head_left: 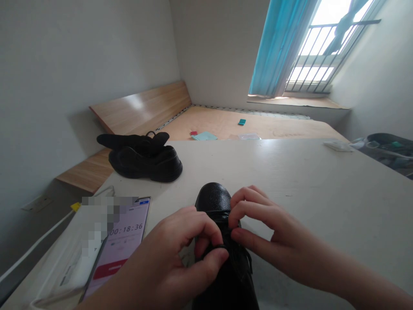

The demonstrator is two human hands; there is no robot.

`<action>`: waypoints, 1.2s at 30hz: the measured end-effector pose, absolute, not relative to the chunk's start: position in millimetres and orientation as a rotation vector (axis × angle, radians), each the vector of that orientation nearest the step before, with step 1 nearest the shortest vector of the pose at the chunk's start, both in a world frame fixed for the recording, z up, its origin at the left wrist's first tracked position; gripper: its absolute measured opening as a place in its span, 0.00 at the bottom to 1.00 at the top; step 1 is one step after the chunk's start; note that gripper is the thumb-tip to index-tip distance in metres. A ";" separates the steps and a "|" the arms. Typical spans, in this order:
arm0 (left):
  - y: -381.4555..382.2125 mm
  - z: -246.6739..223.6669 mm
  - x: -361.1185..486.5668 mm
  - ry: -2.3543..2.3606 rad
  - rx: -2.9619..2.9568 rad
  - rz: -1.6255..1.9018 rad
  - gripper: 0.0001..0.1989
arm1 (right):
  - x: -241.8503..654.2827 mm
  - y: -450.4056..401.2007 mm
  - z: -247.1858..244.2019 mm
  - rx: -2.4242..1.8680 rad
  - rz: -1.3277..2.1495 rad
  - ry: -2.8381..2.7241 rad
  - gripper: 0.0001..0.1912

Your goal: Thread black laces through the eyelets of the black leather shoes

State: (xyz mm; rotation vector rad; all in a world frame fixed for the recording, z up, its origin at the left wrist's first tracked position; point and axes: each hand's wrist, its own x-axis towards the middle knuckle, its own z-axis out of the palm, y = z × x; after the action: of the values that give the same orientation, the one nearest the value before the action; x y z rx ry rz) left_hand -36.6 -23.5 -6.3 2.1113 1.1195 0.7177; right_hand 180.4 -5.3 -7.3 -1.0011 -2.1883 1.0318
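Note:
A black leather shoe [213, 197] stands on the table right before me, its toe facing away. Over its lacing my left hand [185, 241] pinches a black shoelace [220, 246] between thumb and index finger. From the right side my right hand [274, 226] reaches in with bent fingers. Its thumb and index finger come close together at the edge of the lacing; what lies between them is too dark to make out. My hands cover much of the laces and the middle of the shoe.
Another black shoe [146, 165] rests at the table's [290, 172] far left, with a dark strap-like piece on top. A phone [124, 241] showing a timer lies left, beside a white cable [38, 245]. Beyond the table is a wooden board [277, 125] with small items. A curtained window is behind.

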 end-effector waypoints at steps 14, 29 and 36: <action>-26.0 -6.3 -33.3 1.078 1.977 0.592 0.10 | 180.4 -6.2 -8.7 -0.965 1.402 -2.018 0.18; -23.1 -2.8 -40.9 1.114 2.061 0.570 0.17 | 187.3 5.2 -10.1 -0.872 1.273 -2.180 0.16; -24.6 -6.6 -35.6 1.135 1.997 0.551 0.14 | 189.3 10.7 -10.9 -0.811 1.371 -2.071 0.18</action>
State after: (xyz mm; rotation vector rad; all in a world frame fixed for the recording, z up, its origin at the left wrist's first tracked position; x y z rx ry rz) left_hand -35.6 -24.6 -6.6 1.9973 1.1346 0.5505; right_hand 189.3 10.7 -10.9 -0.8106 -2.0714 1.3709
